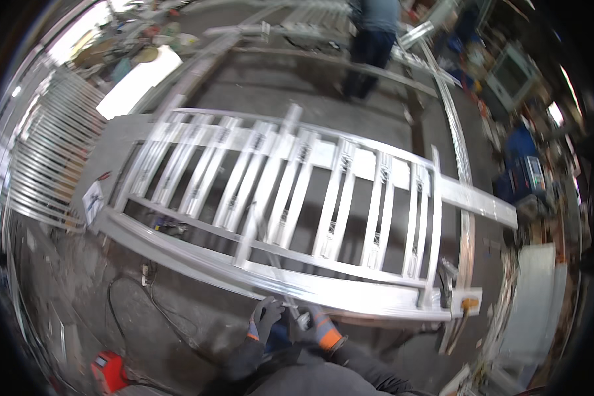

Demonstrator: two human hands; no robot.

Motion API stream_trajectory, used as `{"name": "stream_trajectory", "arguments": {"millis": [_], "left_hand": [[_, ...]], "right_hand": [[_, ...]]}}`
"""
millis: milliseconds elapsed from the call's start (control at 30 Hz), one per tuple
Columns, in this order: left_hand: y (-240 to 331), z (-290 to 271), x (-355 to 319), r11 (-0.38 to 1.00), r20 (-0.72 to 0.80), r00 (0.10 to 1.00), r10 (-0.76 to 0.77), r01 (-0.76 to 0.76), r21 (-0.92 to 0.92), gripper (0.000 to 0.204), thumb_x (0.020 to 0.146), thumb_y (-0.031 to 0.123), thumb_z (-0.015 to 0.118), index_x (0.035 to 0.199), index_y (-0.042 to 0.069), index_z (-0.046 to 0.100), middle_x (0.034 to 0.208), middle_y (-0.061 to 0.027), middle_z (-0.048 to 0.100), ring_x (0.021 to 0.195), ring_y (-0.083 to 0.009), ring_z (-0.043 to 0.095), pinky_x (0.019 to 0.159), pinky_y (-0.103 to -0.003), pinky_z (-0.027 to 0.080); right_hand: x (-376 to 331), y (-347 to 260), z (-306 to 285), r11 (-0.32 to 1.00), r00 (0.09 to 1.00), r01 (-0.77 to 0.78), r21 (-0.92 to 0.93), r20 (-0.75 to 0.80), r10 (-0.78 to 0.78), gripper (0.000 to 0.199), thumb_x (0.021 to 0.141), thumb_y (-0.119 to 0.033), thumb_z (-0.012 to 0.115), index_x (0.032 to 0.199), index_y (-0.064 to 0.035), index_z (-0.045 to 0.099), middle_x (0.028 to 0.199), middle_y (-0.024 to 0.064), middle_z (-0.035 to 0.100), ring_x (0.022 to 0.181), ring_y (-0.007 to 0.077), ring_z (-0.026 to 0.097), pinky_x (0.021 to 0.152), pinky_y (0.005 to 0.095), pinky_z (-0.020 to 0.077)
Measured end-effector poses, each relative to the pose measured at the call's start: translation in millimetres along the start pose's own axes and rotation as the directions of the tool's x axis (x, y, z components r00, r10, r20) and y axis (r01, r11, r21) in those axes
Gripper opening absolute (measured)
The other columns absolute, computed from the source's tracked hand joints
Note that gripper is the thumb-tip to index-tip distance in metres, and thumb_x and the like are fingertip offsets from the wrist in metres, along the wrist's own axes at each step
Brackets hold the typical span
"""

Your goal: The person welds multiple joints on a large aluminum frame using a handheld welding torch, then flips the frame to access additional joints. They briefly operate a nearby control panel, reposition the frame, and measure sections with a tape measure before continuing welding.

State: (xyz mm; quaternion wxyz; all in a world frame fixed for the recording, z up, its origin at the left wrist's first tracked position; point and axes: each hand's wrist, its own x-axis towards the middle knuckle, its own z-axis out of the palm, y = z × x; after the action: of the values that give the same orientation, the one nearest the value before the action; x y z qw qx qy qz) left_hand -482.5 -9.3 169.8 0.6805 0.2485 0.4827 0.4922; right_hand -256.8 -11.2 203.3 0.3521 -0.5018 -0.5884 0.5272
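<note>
Both hands wear dark grey gloves with orange at the cuffs, low in the middle of the view. My right hand [321, 328] is closed around the near end of a long thin metal tool [281, 277], whose kind is blurred. A silvery part shows at its grip, and its shaft reaches up over the frame. Just left of it is my left hand [266, 317], its fingers bent but apart, with nothing visible in them. Ahead lies a silver metal frame [356, 269] with paired slats, resting on a long pale beam [211, 267].
A person [373, 46] stands beyond the frame. Cables [158, 310] lie on the floor at left, near a red box-shaped device [109, 371]. Stacked metal bars [53, 148] stand far left. A blue machine [525, 173] and pale sheets [529, 303] are at right.
</note>
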Motion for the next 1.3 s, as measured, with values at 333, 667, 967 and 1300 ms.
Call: {"name": "stream_trajectory", "arguments": {"millis": [333, 667, 967, 1300], "left_hand": [[120, -122, -69, 0.956, -0.659, 0.738, 0.143, -0.275, -0.1, 0.027, 0.104, 0.028, 0.058, 0.117, 0.004, 0.062, 0.094, -0.0112, 0.069, 0.084, -0.0236, 0.068, 0.074, -0.038, 0.057], [158, -238, -20, 0.981, -0.519, 0.841, 0.151, -0.192, -0.027, 0.033, 0.107, 0.021, 0.052, 0.131, -0.001, 0.054, 0.117, -0.0178, 0.069, 0.098, -0.0306, 0.071, 0.09, -0.039, 0.057], [238, -419, 76, 0.499, -0.509, 0.795, -0.33, -0.311, -0.809, 0.053, 0.108, 0.035, 0.038, 0.146, 0.001, 0.048, 0.149, -0.0176, 0.047, 0.138, -0.0267, 0.046, 0.117, -0.038, 0.037], [345, -687, 194, 0.943, -0.785, 0.529, 0.322, -0.256, 0.214, 0.041, 0.1, 0.023, 0.063, 0.135, 0.002, 0.06, 0.127, -0.0129, 0.063, 0.117, -0.0202, 0.059, 0.099, -0.032, 0.052]], "right_hand": [[70, -115, 211, 0.893, 0.618, -0.403, 0.201, 0.78, 0.104, 0.015, 0.096, -0.019, 0.068, 0.101, -0.0054, 0.062, 0.095, -0.0006, 0.061, 0.097, 0.0078, 0.054, 0.084, 0.0271, 0.0467], [184, -147, 312, 0.923, 0.556, 0.366, 0.117, 0.768, -0.318, 0.025, 0.086, -0.015, 0.068, 0.108, -0.0042, 0.07, 0.093, 0.012, 0.063, 0.09, 0.0304, 0.06, 0.078, 0.0393, 0.0477], [316, -52, 362, 0.753, 0.669, -0.651, -0.097, 0.396, 0.629, 0.026, 0.101, -0.025, 0.057, 0.111, -0.003, 0.068, 0.081, 0.0011, 0.064, 0.069, 0.0118, 0.06, 0.06, 0.0288, 0.0477], [411, -73, 419, 0.735, 0.725, -0.677, 0.035, 0.203, 0.658, 0.028, 0.103, -0.029, 0.053, 0.114, -0.0074, 0.066, 0.069, 0.0002, 0.056, 0.051, 0.0103, 0.052, 0.043, 0.027, 0.0401]]}}
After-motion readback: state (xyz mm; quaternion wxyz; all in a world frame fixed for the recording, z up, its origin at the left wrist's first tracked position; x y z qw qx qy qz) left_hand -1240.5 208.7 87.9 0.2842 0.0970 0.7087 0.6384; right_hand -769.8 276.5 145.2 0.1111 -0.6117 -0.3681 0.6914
